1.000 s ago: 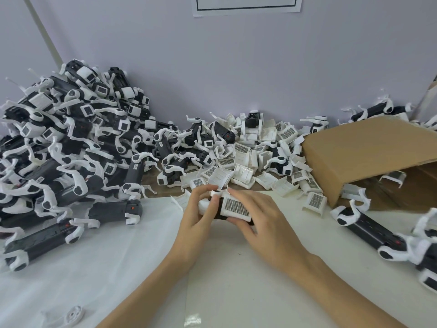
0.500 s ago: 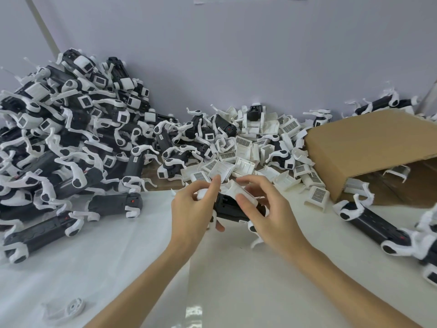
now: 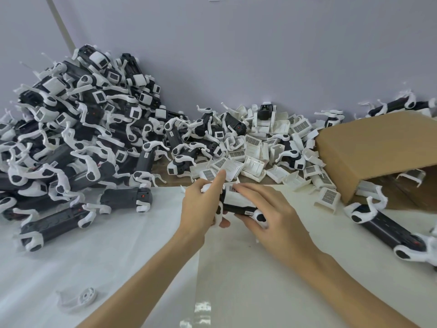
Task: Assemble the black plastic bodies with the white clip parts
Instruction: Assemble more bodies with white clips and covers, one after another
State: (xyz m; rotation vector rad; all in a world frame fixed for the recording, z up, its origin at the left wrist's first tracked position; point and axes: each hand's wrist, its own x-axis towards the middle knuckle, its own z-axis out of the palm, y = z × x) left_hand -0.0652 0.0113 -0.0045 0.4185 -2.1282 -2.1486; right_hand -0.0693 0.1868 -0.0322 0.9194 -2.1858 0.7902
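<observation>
A black plastic body (image 3: 238, 207) with white leg pieces lies between both hands just above the white sheet, with a white clip part (image 3: 236, 196) sitting on its top. My left hand (image 3: 201, 207) grips the body's left end, its index finger stretched up. My right hand (image 3: 272, 211) curls over the clip and the body's right end, fingers on top and thumb below. Loose white clip parts (image 3: 253, 162) lie heaped right behind the hands.
A tall heap of black bodies with white legs (image 3: 78, 133) fills the left. A tipped cardboard box (image 3: 378, 152) lies at right, with two more black bodies (image 3: 387, 228) in front of it. A white round piece (image 3: 82, 298) rests near the front left.
The body has turned in my hands, so the white clip now sits on top under my right fingers. My left index finger has lifted straight.
</observation>
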